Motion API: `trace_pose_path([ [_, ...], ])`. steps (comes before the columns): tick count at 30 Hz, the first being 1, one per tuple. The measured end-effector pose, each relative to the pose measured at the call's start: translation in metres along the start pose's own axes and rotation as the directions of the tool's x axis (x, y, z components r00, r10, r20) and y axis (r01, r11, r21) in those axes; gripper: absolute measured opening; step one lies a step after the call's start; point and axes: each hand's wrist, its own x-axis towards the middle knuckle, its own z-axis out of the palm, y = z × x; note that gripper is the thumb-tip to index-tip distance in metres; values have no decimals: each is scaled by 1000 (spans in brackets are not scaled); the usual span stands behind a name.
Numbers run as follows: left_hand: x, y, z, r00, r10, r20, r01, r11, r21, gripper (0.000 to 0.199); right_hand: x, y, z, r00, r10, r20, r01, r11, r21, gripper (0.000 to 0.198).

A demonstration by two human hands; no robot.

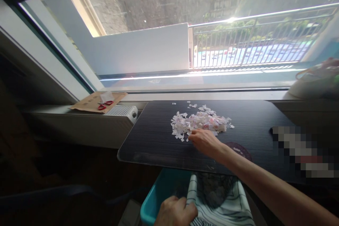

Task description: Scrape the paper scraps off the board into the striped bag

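Dark tabletop point(150, 130) bears paper scraps point(202, 120); right hand point(205, 141) touches them, hold unclear; left hand point(176, 212) clutches striped cloth point(230, 210).

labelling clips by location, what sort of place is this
Probably a room in a home, though a small workroom is possible: a wide window looks out on a metal railing, and a dark table bearing paper scraps stands beside it.

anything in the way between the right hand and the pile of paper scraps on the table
Nothing visible stands between them: the right hand is right at the near edge of the pile of paper scraps on the dark table.
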Motion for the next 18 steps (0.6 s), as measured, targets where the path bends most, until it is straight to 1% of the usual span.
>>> trace_pose_path([
  [3,-5,4,17,990,-39,-132,46,997,55,63,22,-4,5,997,-58,41,59,998,-19,28],
  [4,-7,6,24,976,-74,-207,92,993,79,69,26,-4,6,995,-75,59,76,997,-24,28],
  [5,-8,7,29,950,-113,-291,145,985,90,73,29,-4,6,993,-87,77,90,996,-28,28],
  [6,-9,7,33,935,-115,-336,156,983,100,75,31,-5,5,991,-95,93,98,995,-31,28],
  [7,-10,7,35,926,-132,-353,180,978,106,75,33,-6,4,990,-97,106,101,994,-33,29],
  [8,-11,6,34,928,-135,-347,183,977,111,75,34,-7,3,989,-94,116,98,995,-32,30],
  [9,-12,5,32,942,-127,-311,170,979,115,72,36,-9,3,989,-85,122,90,996,-30,31],
  [11,-15,1,23,977,-92,-192,115,987,109,62,38,-12,3,991,-56,125,59,998,-18,32],
  [13,-17,-2,12,995,-56,-78,62,995,80,48,37,-13,5,993,-18,115,17,1000,9,29],
  [15,-19,-2,4,998,-59,-33,61,997,52,40,31,-10,8,995,24,93,-30,998,56,25],
  [18,-20,1,-1,997,-83,-11,83,996,30,33,11,2,10,994,97,40,-103,981,166,19],
])
